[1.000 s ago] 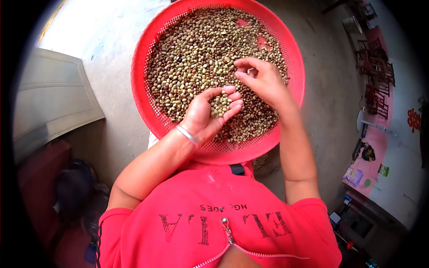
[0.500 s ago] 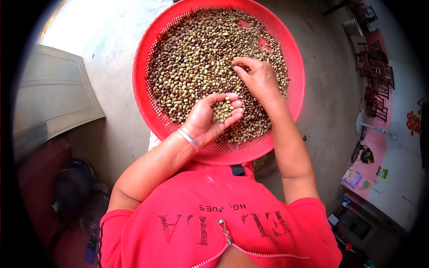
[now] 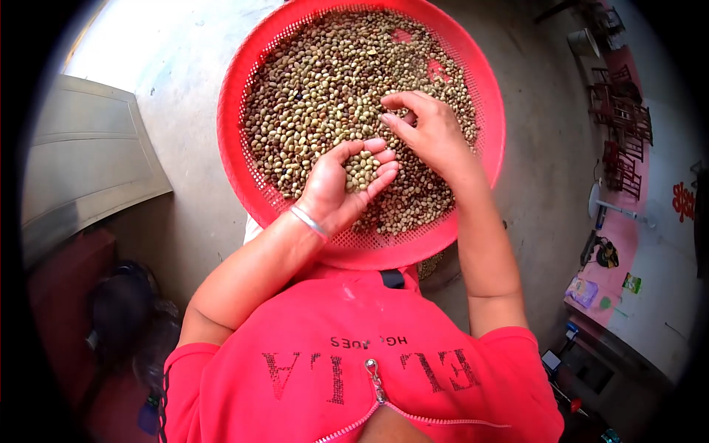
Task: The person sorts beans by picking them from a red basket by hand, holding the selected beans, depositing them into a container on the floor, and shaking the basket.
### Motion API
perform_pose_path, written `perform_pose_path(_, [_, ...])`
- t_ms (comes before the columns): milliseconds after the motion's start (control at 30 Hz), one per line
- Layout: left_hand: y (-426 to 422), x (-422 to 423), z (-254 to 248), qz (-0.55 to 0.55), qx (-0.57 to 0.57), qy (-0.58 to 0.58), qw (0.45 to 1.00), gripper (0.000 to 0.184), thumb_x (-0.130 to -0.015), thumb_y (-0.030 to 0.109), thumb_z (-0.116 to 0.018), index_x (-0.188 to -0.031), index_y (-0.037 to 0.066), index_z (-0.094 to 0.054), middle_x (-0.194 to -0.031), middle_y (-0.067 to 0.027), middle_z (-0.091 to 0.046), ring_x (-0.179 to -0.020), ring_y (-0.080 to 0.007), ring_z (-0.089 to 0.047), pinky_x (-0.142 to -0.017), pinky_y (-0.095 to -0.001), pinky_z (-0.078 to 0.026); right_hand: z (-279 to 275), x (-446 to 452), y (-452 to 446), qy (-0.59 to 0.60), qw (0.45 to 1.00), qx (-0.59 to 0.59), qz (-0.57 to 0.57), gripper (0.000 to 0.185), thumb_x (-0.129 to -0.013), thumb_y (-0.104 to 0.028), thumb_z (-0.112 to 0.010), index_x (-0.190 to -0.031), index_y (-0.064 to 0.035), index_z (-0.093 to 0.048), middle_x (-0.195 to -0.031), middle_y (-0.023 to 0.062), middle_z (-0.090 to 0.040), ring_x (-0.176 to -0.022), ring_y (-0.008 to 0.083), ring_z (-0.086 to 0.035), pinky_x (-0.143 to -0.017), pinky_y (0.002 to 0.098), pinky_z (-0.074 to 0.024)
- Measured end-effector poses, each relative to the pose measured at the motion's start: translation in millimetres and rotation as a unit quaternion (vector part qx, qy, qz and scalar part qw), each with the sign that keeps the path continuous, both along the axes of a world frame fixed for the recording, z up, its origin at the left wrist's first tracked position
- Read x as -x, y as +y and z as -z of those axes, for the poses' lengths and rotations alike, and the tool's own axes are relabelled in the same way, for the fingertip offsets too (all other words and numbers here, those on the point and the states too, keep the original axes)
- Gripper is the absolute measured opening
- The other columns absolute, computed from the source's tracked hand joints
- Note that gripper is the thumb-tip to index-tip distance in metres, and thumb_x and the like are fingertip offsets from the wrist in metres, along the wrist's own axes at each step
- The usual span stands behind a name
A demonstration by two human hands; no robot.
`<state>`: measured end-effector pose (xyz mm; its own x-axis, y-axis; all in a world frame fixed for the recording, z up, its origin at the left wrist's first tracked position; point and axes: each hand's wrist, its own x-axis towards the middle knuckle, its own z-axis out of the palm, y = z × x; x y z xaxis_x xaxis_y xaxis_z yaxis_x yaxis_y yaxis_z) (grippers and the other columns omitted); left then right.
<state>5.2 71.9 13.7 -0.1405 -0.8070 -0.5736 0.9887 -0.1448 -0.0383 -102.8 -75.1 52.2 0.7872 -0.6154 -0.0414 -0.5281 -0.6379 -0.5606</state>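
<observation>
A round red mesh basket [image 3: 235, 125] holds a wide layer of green and brown beans [image 3: 310, 88]. My left hand [image 3: 336, 184], palm up and cupped over the near part of the layer, holds a small heap of pale green beans [image 3: 361, 171]; a silver bangle [image 3: 309, 221] circles its wrist. To the right and a little farther off, my right hand [image 3: 428, 129] hovers over the beans. Its thumb and forefinger are apart at the tips, and no bean shows between them.
Grey concrete floor [image 3: 185, 140] surrounds the basket. At the left stands a pale panel [image 3: 92, 148] above dark bags [image 3: 122, 303]. Red wooden chairs [image 3: 624, 111], a white fan [image 3: 595, 201] and a table with small packets [image 3: 583, 292] are at the right.
My right thumb and forefinger have parted since half a second ago. My left hand has shifted slightly away from my body, still cupping its beans.
</observation>
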Motion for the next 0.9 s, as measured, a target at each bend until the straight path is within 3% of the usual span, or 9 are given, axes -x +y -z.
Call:
perform_pose_path(100, [6.4, -1.1, 2.8, 0.019, 0.014, 0.018, 1.000, 0.028, -0.099, 0.016, -0.040, -0.109, -0.004, -0.057, -0.097, -0.0155, -0.064, -0.090, -0.0261, -0.065, -0.084, -0.0345, -0.058, 17.3, -12.0, 1.5, 0.012, 0.997, 0.075, -0.013, 0.026, -0.083, -0.026, -0.069, -0.103, -0.0095, -0.068, -0.096, 0.0104, -0.068, -0.086, 0.0295, -0.066, -0.076, 0.0396, -0.0526])
perform_pose_path(433, [9.4, 2.2, 4.6, 0.038, 0.011, 0.025, 0.999, 0.030, -0.099, 0.017, -0.041, -0.112, -0.004, -0.057, -0.096, -0.0155, -0.065, -0.088, -0.0266, -0.066, -0.085, -0.0354, -0.057, 18.2, -9.9, 3.4, -0.070, 0.996, -0.006, 0.054, 0.013, -0.082, -0.012, -0.070, -0.095, -0.0085, -0.071, -0.088, 0.0064, -0.071, -0.070, 0.0179, -0.065, -0.066, 0.0324, -0.0532])
perform_pose_path(533, [6.6, 0.8, 1.4, 0.000, 0.019, 0.014, 1.000, 0.032, -0.100, 0.017, -0.038, -0.114, -0.004, -0.056, -0.099, -0.0162, -0.065, -0.091, -0.0272, -0.066, -0.087, -0.0364, -0.057, 3.1, 2.1, 11.2, -0.149, 0.951, -0.265, 0.059, 0.021, -0.084, -0.013, -0.073, -0.101, -0.0024, -0.070, -0.086, -0.0012, -0.070, -0.077, 0.0072, -0.062, -0.069, 0.0242, -0.0511])
perform_pose_path(567, [5.1, -0.4, -0.9, -0.024, 0.020, 0.017, 0.999, 0.032, -0.100, 0.017, -0.035, -0.114, -0.004, -0.055, -0.102, -0.0174, -0.064, -0.094, -0.0275, -0.065, -0.089, -0.0384, -0.057, -17.4, 3.8, 22.4, -0.118, 0.887, -0.439, 0.079, 0.028, -0.083, -0.015, -0.075, -0.108, -0.0045, -0.068, -0.087, -0.0014, -0.068, -0.078, 0.0094, -0.062, -0.074, 0.0234, -0.0504])
perform_pose_path(667, [-3.5, -2.4, -8.4, -0.088, 0.008, 0.032, 0.996, 0.029, -0.098, 0.015, -0.039, -0.110, -0.004, -0.056, -0.100, -0.0151, -0.064, -0.093, -0.0243, -0.064, -0.088, -0.0355, -0.057, -2.9, 6.6, 36.4, -0.206, 0.947, -0.244, 0.042, 0.024, -0.090, -0.012, -0.068, -0.110, -0.0004, -0.064, -0.103, 0.0054, -0.065, -0.094, 0.0113, -0.061, -0.084, 0.0263, -0.0503])
perform_pose_path(700, [-7.9, -1.2, -12.6, -0.090, -0.007, -0.011, 0.996, 0.028, -0.098, 0.014, -0.041, -0.110, -0.005, -0.057, -0.101, -0.0159, -0.064, -0.094, -0.0241, -0.064, -0.088, -0.0349, -0.057, 2.7, 4.8, 41.8, -0.273, 0.861, -0.409, 0.132, 0.023, -0.096, -0.017, -0.059, -0.111, 0.0014, -0.061, -0.105, 0.0083, -0.064, -0.095, 0.0126, -0.060, -0.084, 0.0283, -0.0508])
perform_pose_path(800, [-19.7, 7.0, -20.9, -0.153, 0.064, -0.108, 0.980, 0.029, -0.098, 0.013, -0.039, -0.110, -0.004, -0.059, -0.108, -0.0159, -0.063, -0.102, -0.0259, -0.062, -0.094, -0.0392, -0.053, 32.6, -16.0, 62.3, -0.456, 0.654, -0.557, 0.232, 0.037, -0.103, -0.032, -0.041, -0.110, -0.0019, -0.061, -0.103, 0.0082, -0.064, -0.096, 0.0157, -0.060, -0.089, 0.0305, -0.0486])
perform_pose_path(833, [-23.5, 12.8, -26.5, -0.182, 0.059, -0.170, 0.967, 0.031, -0.098, 0.014, -0.040, -0.111, -0.004, -0.061, -0.109, -0.0134, -0.063, -0.108, -0.0229, -0.059, -0.098, -0.0386, -0.048, 35.9, -26.1, 73.2, -0.490, 0.646, -0.533, 0.243, 0.036, -0.102, -0.030, -0.040, -0.113, -0.0013, -0.059, -0.108, 0.0106, -0.063, -0.105, 0.0200, -0.058, -0.097, 0.0362, -0.0460])
perform_pose_path(900, [-26.8, 14.8, -23.9, -0.149, 0.115, -0.457, 0.869, 0.034, -0.097, 0.015, -0.040, -0.114, -0.004, -0.062, -0.115, -0.0120, -0.063, -0.118, -0.0218, -0.053, -0.107, -0.0368, -0.038, 40.8, -36.2, 77.5, -0.590, 0.527, -0.582, 0.190, 0.034, -0.101, -0.029, -0.042, -0.115, -0.0030, -0.058, -0.112, 0.0120, -0.063, -0.106, 0.0246, -0.058, -0.098, 0.0396, -0.0455])
